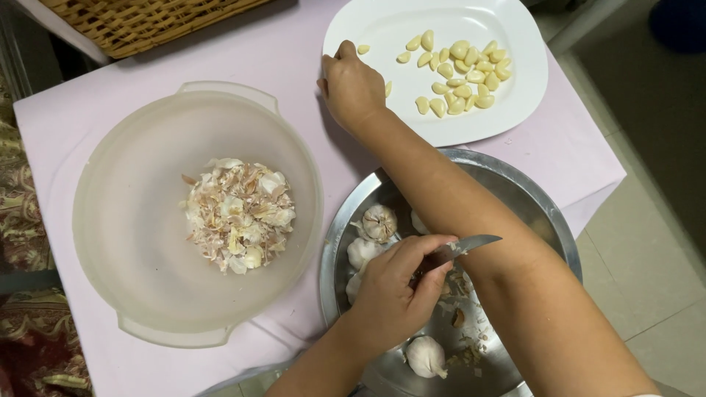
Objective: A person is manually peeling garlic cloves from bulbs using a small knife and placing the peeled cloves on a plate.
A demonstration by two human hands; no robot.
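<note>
While left hand [390,290] grips knife [463,246], blade pointing right

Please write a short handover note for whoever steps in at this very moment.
Left hand grips a small knife over the steel bowl. Right hand reaches across to the white plate, at its near-left rim; whether it holds a clove cannot be seen.
Done: a pile of peeled cloves on the plate; skins in the frosted plastic bowl.
Left: several whole garlic bulbs in the steel bowl.
</note>
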